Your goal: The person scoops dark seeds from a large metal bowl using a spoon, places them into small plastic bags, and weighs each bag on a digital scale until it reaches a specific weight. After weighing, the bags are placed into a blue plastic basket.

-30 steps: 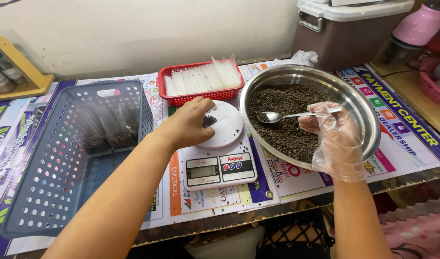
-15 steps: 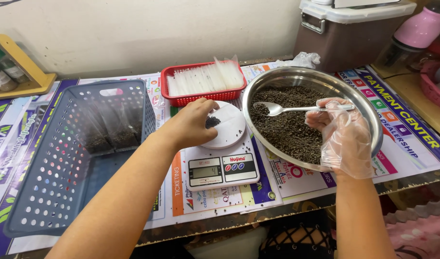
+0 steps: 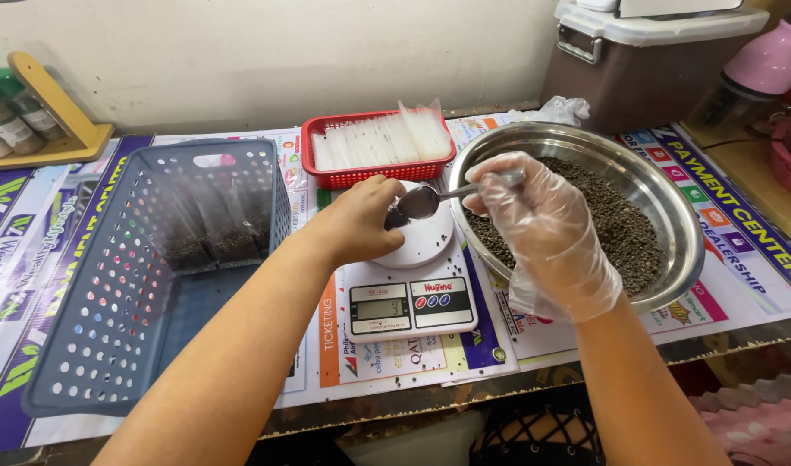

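Spoon (image 3: 421, 202) sits gripped in my gloved right hand (image 3: 542, 229) at frame centre. My left hand (image 3: 357, 220) is curled closed over the white scale (image 3: 410, 289).

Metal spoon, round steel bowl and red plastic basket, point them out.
metal spoon (image 3: 423, 202), head view, on its scoop.
round steel bowl (image 3: 671, 203), head view, on its inner wall.
red plastic basket (image 3: 374, 177), head view, on its front wall.

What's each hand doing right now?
Left hand: closed on something small on the scale; cannot tell what.
Right hand: gloved, holding a spoon.
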